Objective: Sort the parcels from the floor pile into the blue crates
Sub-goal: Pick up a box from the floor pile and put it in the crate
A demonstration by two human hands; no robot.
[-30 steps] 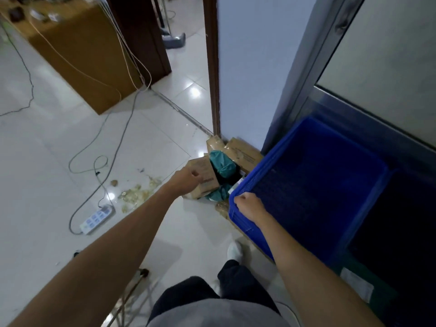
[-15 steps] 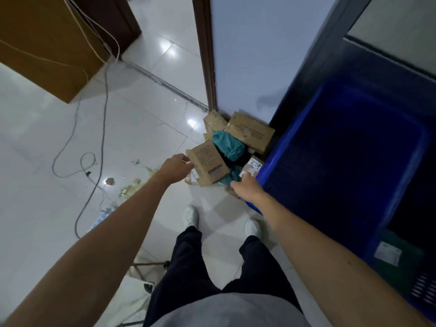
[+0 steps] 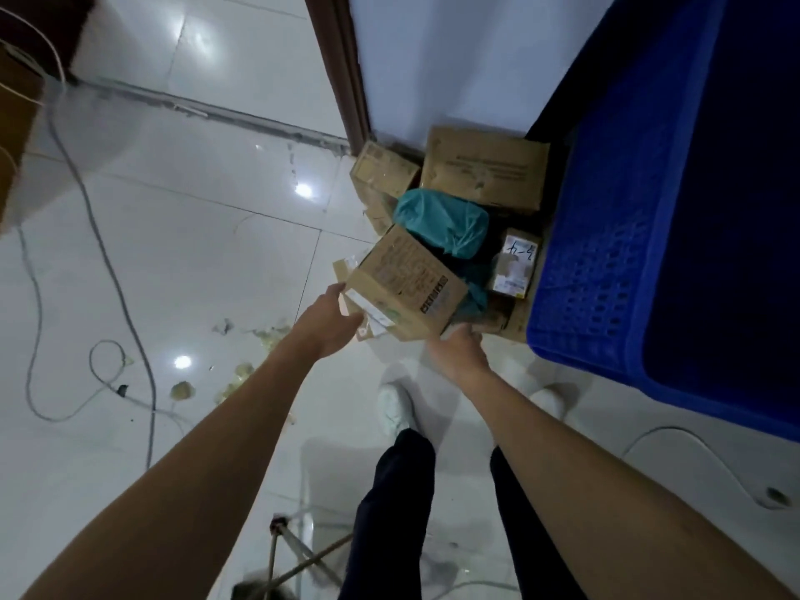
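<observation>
A pile of parcels lies on the floor against the wall. At its front is a brown cardboard box (image 3: 407, 283), tilted. My left hand (image 3: 331, 324) touches its left side, fingers partly spread. My right hand (image 3: 459, 350) is under its right lower corner, fingers hidden. Behind it lie a teal plastic-wrapped parcel (image 3: 441, 220), a large flat carton (image 3: 485, 175), a smaller carton (image 3: 381, 173) and a small white-labelled box (image 3: 515, 264). The blue crate (image 3: 606, 253) stands right of the pile.
Grey cables (image 3: 108, 270) run across the white tiled floor on the left, with scraps of debris (image 3: 242, 370) near them. A brown door frame (image 3: 342, 67) rises behind the pile. My feet (image 3: 394, 409) stand just below the parcels.
The camera has dipped closer to the pile. My right hand left the crate's rim and moved to the brown box's lower right corner; my left hand closed in on its left side.
</observation>
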